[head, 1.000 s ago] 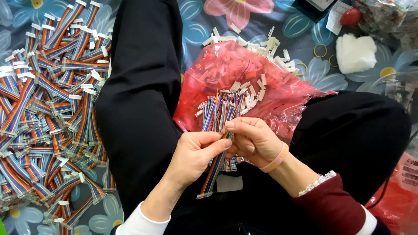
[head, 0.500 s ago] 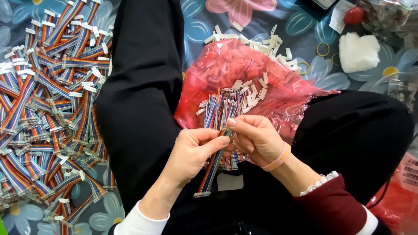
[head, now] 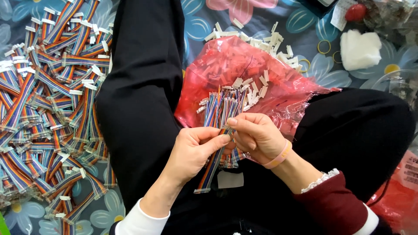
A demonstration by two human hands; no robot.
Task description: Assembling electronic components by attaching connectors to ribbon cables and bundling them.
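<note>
Nearest, in the lap, the left hand (head: 191, 152) and right hand (head: 257, 137) meet, fingertips pinched on the top end of one rainbow ribbon cable (head: 213, 167) that hangs limp. It looks light and floppy, best held by its stiff white end. Beyond lie a cable bundle (head: 224, 106), a red bag (head: 244, 69), and white connectors (head: 278, 52).

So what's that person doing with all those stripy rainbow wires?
A person sits cross-legged on a flowered cloth. Both hands meet over the lap: the left hand and right hand pinch the end of one rainbow ribbon cable between the fingertips. A bunch of loose cables lies on a red plastic bag with small white connectors. A big pile of cables with white ends sits to the left.
</note>
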